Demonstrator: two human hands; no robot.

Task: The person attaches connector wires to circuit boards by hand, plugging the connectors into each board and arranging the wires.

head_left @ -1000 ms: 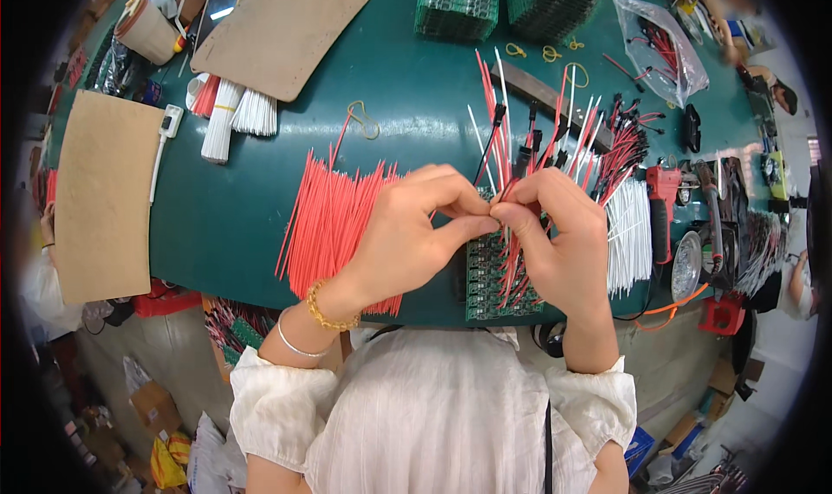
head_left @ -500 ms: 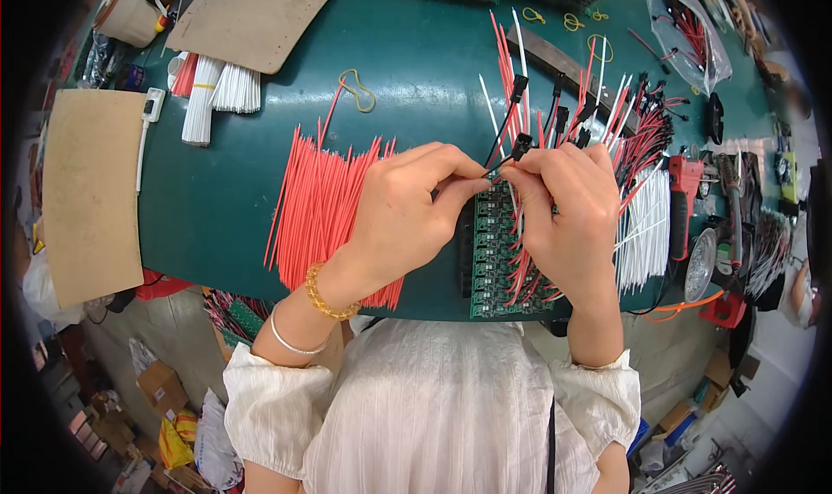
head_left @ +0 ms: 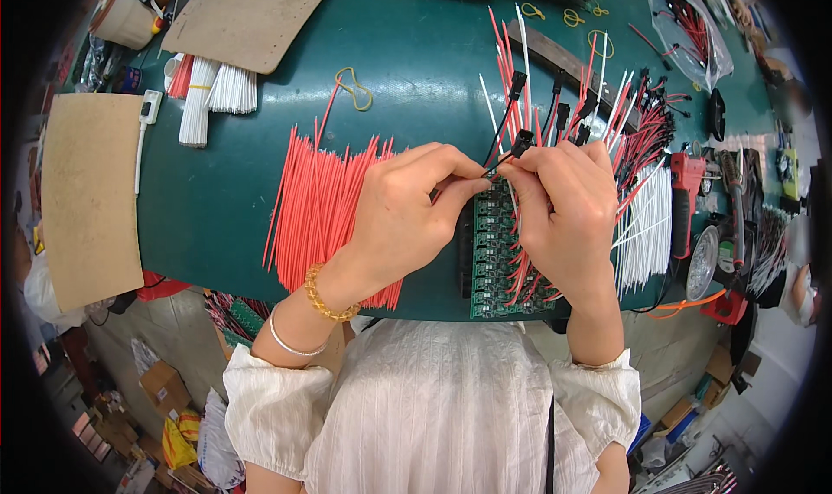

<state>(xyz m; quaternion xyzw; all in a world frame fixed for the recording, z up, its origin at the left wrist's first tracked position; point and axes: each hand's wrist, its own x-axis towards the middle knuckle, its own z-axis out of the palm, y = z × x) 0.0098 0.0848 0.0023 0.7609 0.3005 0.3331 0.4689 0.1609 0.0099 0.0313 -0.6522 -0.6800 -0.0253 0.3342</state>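
My left hand (head_left: 414, 204) is closed in a pinch, thumb against forefinger, on a thin black wire lead at the far end of a green circuit board panel (head_left: 492, 260). Close beside it my right hand (head_left: 570, 208) pinches the same spot; its fingertips hide part of the lead. A black plug connector (head_left: 522, 142) on this lead stands up just beyond the fingertips. Red and white wires rise from the panel behind and under my right hand. Left of my left hand lies a thick bundle of red wires (head_left: 325, 208).
White wires (head_left: 643, 238) lie right of the panel, beside a red-handled tool (head_left: 685, 201). A dark metal bar (head_left: 555, 56) and a heap of connector leads (head_left: 648, 121) are behind. Brown boards (head_left: 91, 199), bundled white wires (head_left: 198, 104) and yellow rubber bands (head_left: 354, 91) occupy the left and back.
Both hands stay pinched at the same spot on the panel. The black connector beyond my fingertips has tilted very slightly; everything else looks the same.
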